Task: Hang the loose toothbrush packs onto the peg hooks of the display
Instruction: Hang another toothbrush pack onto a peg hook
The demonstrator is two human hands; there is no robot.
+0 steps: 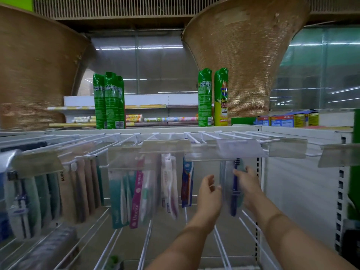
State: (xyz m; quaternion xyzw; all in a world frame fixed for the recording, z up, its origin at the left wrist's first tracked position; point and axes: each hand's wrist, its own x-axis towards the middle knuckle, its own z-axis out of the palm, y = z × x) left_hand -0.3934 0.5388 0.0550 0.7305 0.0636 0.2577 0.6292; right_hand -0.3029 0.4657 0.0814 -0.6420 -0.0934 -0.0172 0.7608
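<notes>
Peg hooks (204,138) project forward in a row beneath the top shelf (136,130), on which spray cans (109,100) stand at left and centre and boxes (286,119) at right. Toothbrush packs (124,195) hang from the left and centre hooks, above a lower row of hooks (148,244). Right of centre, the left hand (209,193) lies just left of one toothbrush pack (232,190) under the hooks, and the right hand (248,184) is on that pack's right side.

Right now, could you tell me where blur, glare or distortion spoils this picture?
Head view: motion blur smears both hands and the clear pack they hold; wide-angle distortion bows the brown columns; strip-light glare streaks the glass behind; the spray cans stay fairly sharp.
</notes>
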